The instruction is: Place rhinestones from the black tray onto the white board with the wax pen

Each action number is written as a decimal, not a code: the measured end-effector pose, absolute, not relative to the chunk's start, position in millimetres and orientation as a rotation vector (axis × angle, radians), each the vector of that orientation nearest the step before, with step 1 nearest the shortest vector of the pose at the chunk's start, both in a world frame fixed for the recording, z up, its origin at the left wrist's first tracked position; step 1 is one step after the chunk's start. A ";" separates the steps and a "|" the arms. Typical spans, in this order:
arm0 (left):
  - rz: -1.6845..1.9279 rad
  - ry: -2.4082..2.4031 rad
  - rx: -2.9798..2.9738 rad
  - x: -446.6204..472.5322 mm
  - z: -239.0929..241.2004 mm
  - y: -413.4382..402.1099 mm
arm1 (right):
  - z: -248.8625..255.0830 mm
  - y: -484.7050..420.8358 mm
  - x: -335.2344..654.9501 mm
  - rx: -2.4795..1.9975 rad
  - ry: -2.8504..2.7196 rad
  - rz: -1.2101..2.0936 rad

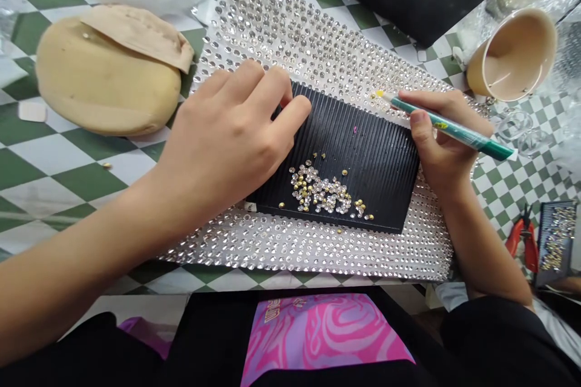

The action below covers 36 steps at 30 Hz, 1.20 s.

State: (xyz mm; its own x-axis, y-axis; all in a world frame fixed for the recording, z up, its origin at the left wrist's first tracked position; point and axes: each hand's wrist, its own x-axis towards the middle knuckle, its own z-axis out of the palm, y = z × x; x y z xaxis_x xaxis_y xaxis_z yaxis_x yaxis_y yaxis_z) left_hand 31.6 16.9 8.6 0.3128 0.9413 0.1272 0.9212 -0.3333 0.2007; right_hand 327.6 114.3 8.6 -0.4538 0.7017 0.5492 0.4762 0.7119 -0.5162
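Underneath all, surface: a green and white checked covering that carries everything else.
Rhinestone sheet: a large panel studded with close rows of clear stones. It lies flat in the middle of the surface and runs from the near edge away to the upper left.
Tan pad: a rounded, cushion-like shape with a loose flap on top, lying on the surface just left of the sheet.
Black tray: a ribbed rectangle lying on top of the sheet, between the two hands.
Left hand: palm down and loosely curled, gripping nothing. Its fingertips rest on the tray's upper left edge.
Right hand: closed around a green pen, just beside the tray's right end.
Beige cup: tipped on its side at the upper right, its mouth facing the camera.
Green pen: held slanting, with its yellowish tip over the sheet just past the tray's far right corner.
Loose stones: a small heap of clear and gold stones in the near middle of the tray.
Red pliers: lying at the far right edge, well apart from the hands.
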 end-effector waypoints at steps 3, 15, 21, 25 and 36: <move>0.405 1.736 2.507 26.2 2.3 12.8 | 7.0 114.9 329.5 -0.911 -2.156 0.339; 0.302 1.791 2.541 31.7 7.8 17.4 | 6.4 116.1 331.1 -0.985 -2.231 0.331; 0.353 1.783 2.534 34.1 10.2 17.6 | 7.5 116.6 332.1 -0.969 -2.283 0.353; 0.213 1.820 2.545 37.1 14.9 19.5 | 7.4 116.0 331.1 -0.904 -2.234 0.383; 0.225 1.814 2.525 39.2 15.0 22.1 | 6.4 118.5 331.4 -0.877 -2.231 0.372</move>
